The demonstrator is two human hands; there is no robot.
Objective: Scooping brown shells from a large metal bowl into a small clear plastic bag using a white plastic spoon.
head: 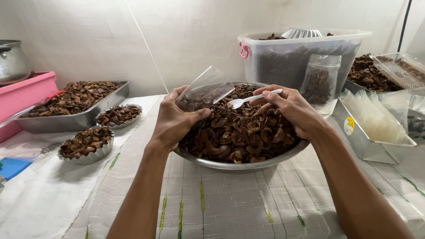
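A wide metal bowl point(248, 165) heaped with brown curled dried pieces point(241, 135) stands on the striped cloth in front of me. My left hand point(173, 121) holds a clear plastic bag point(204, 88) open over the bowl's left side; some brown pieces lie inside it. My right hand point(290, 109) grips a white plastic spoon point(250, 99), its bowl pointing at the bag's mouth.
A metal tray point(71, 121) and two fluted tins point(118, 116) point(86, 144) of the same pieces sit at left beside a pink tub point(24, 95). Behind stand a clear storage box point(301, 55), a filled bag point(318, 82), and a metal box of empty bags point(374, 119).
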